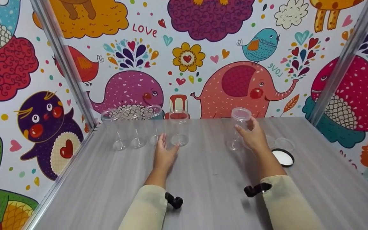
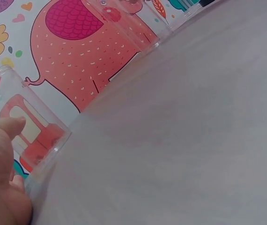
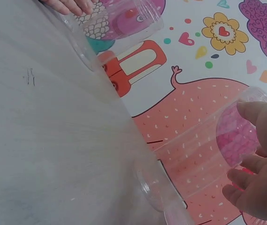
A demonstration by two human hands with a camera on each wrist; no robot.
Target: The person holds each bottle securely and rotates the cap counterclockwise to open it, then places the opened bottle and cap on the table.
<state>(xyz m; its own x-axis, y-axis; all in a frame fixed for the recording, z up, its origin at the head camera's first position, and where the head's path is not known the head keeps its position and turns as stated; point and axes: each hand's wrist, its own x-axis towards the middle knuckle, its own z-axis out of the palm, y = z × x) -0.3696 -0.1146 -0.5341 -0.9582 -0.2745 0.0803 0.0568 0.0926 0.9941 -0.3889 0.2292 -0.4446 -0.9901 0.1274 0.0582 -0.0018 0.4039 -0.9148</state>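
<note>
My right hand holds a clear plastic jar near its top, thumb on the near side and fingers on the far right side. That jar stands upright with a lid on its top. My left hand has its fingers loosely extended beside another clear jar, which stands upright. In the left wrist view the thumb overlaps this jar; whether it touches cannot be told. The right wrist view shows the thumb and curled fingers around the upper part of the lidded jar.
Three more clear jars stand in a row at the back left. Clear round lids and a black-rimmed white disc lie right of my right hand. Metal posts and a cartoon-printed wall border the grey table.
</note>
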